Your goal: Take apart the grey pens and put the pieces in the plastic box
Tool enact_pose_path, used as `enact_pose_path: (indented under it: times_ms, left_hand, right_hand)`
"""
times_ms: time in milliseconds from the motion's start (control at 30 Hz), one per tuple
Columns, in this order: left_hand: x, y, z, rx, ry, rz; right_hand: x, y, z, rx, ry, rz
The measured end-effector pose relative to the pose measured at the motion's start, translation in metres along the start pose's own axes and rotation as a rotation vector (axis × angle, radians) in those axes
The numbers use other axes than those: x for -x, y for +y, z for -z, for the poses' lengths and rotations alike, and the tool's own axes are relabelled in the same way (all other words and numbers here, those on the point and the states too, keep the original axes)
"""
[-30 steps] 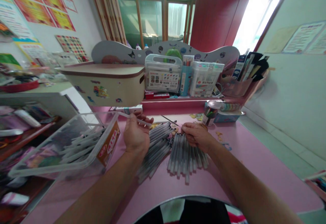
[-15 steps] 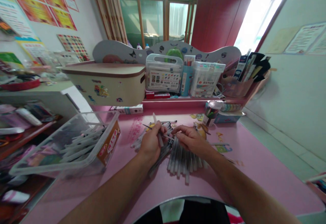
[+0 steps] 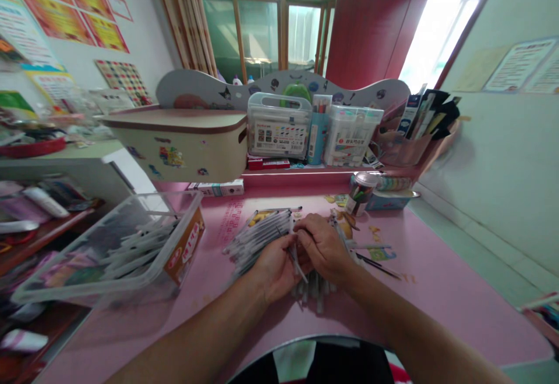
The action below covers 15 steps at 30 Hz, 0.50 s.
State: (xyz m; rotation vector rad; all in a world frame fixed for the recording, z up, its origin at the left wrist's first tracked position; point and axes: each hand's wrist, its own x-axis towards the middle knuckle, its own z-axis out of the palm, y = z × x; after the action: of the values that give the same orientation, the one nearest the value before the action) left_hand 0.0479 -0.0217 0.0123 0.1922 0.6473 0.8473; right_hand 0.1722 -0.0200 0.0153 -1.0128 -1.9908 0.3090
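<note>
Two piles of grey-white pens lie on the pink desk (image 3: 437, 291). The left pile (image 3: 255, 235) fans out toward the far left. The right pile (image 3: 315, 291) is mostly hidden under my hands. My left hand (image 3: 275, 267) is closed on a single pen (image 3: 296, 262) held over the right pile. Touching it from the right, my right hand (image 3: 325, 247) rests on that pile with fingers curled around the same pen.
A clear plastic bin (image 3: 109, 250) with more pens sits tilted at the left edge. A cream storage box (image 3: 183, 142), marker cases (image 3: 279, 125), a small jar (image 3: 360, 192) and tape rolls line the back shelf. Thin loose pens (image 3: 375, 262) lie right of my hands.
My left hand has brought a pen from beside the bin rightward and down to the right pile, meeting my right hand, which has drawn nearer to me.
</note>
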Motion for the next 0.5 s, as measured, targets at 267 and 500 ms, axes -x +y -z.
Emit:
enact_pose_path:
  times_ms: [267,500]
  left_hand:
    - [0.0,0.0,-0.002,0.041,0.07,-0.045]
    - [0.014,0.021,-0.011,-0.148,0.059,-0.134]
  right_hand:
    - [0.0,0.002,0.003,-0.082,-0.016,0.008]
    - [-0.006,0.024,0.016,-0.174,0.214,-0.224]
